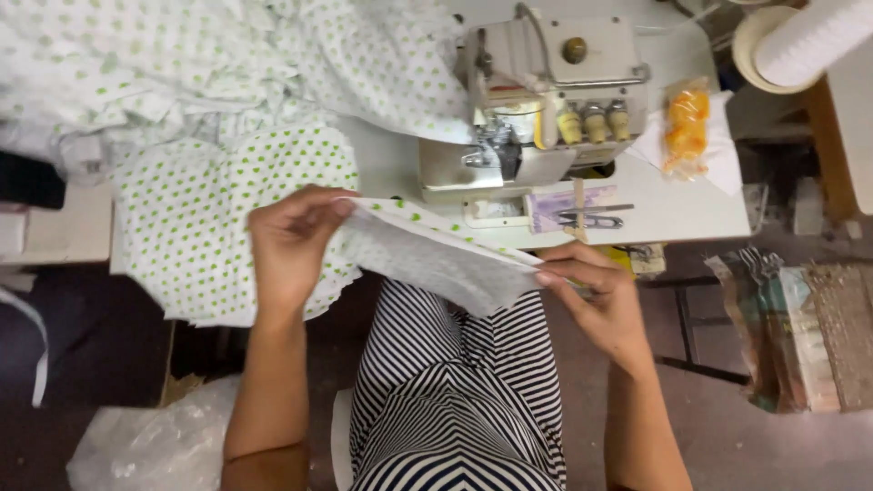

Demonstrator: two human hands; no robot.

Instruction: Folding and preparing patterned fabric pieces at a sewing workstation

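Observation:
My left hand [289, 244] pinches one end of a white fabric piece with green dots [427, 255], and my right hand [596, 295] pinches the other end. The piece is stretched between them above my lap, its pale underside facing me. A stack of the same dotted fabric [195, 218] lies on the table just left of my left hand. The cream sewing machine [546, 100] stands on the white table [691, 205] beyond my hands.
A heap of dotted cloth [227, 55] covers the table's far left. Small snips [591, 216] lie in front of the machine. An orange item in clear wrap [687, 127] sits right of it. A white thread cone [809, 41] is at top right, bags [791, 327] on the floor.

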